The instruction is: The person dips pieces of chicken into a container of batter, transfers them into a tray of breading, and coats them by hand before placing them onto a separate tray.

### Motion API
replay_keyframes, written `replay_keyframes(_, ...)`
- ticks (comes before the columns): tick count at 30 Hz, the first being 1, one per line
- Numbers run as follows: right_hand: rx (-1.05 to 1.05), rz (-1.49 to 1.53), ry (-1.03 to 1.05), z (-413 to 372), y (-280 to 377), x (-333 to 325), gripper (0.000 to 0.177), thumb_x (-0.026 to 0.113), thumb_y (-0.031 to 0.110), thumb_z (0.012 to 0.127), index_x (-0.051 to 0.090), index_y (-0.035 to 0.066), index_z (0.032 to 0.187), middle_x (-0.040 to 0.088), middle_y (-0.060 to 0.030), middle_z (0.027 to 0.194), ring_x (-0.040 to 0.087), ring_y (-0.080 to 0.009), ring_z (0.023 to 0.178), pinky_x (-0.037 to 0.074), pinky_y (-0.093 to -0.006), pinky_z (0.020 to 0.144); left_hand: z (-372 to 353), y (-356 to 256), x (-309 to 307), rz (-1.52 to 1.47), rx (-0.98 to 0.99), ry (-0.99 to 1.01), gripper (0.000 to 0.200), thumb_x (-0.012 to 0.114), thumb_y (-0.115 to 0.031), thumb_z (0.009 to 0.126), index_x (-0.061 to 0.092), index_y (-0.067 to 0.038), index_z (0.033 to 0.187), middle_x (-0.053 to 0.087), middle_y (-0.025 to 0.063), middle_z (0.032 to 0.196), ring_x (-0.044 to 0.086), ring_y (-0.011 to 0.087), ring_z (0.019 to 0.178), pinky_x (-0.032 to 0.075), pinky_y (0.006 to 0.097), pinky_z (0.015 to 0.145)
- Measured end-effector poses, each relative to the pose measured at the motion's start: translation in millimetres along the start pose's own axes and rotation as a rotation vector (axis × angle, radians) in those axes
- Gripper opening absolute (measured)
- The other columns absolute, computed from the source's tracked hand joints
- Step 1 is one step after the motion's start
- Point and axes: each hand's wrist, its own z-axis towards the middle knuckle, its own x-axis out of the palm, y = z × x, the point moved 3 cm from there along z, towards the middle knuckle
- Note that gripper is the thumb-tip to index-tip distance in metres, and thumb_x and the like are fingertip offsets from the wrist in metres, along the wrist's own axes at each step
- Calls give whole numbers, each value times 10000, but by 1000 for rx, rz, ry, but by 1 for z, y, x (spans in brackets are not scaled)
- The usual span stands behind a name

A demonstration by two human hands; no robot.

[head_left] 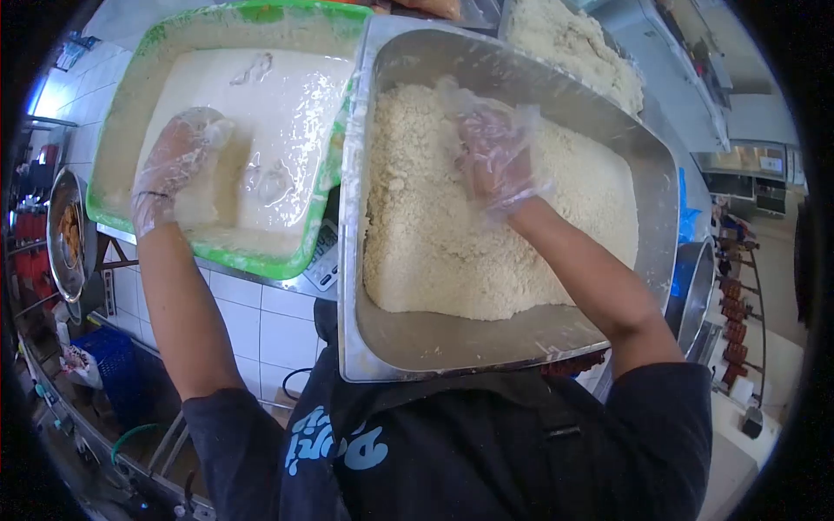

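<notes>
Over the left part of a green basin (pixel 291 260) of white liquid batter (pixel 287 95) is my left hand (pixel 187 152), in a clear plastic glove with batter on it. Its fingers reach into the batter at a pale, coated lump, and their grip is hidden. My right hand (pixel 499 152), also gloved in clear plastic, is over pale crumbly flour (pixel 417 217) in a large metal tray (pixel 417 343). Its glove is dusted white and blurred, so the fingers cannot be made out.
Another heap of pale crumbs (pixel 569 43) lies behind the tray. A metal bowl with brown food (pixel 69 230) is at the far left, above a blue crate (pixel 117 369). Another metal bowl (pixel 692 291) stands right of the tray. A scale (pixel 325 260) shows between basin and tray.
</notes>
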Motion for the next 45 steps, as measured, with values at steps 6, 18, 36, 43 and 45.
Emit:
replay_keyframes(6, -118, -1139, 107, -13, 0, 14, 654, 330, 491, 837, 169, 123, 1353, 173, -166, 1385, 153, -344, 1271, 33, -551, 1006, 3, -1, 0, 89, 21, -21, 337, 572, -299, 785, 574, -19, 973, 578, 144, 983, 537, 249, 938, 395, 331, 837)
replay_keyframes(18, 438, 241, 116, 6, -40, -79, 701, 403, 528, 838, 364, -51, 1230, 491, -114, 1112, 470, -192, 938, 358, -269, 826, -12, 23, 26, -19, 91, -58, 353, 583, -309, 756, 575, -41, 987, 562, 145, 1024, 516, 246, 992, 384, 322, 877)
replay_keyframes(36, 386, -240, 309, 5, -27, -42, 737, 794, 255, 557, 461, -53, 1139, 519, -173, 1123, 501, -217, 1029, 377, -317, 894, -9, 6, 16, 77, 0, 28, 353, 580, -305, 756, 571, -50, 1001, 558, 142, 1033, 515, 248, 997, 383, 324, 880)
replay_keyframes(43, -335, -410, 236, -19, 71, -80, 505, 758, 109, 621, 524, 30, 1062, 549, -85, 1050, 531, -155, 937, 448, -282, 773, -7, 3, 12, 108, -36, 42, 353, 579, -303, 755, 569, -54, 1006, 557, 141, 1037, 515, 249, 998, 382, 325, 881)
replay_keyframes(45, -523, -544, 179, -39, 87, -86, 488, 756, 122, 627, 526, 38, 1048, 554, -80, 1019, 534, -154, 909, 450, -281, 756, -6, 3, 12, 115, -42, 47, 354, 578, -303, 755, 569, -55, 1007, 557, 141, 1038, 514, 250, 999, 382, 326, 882)
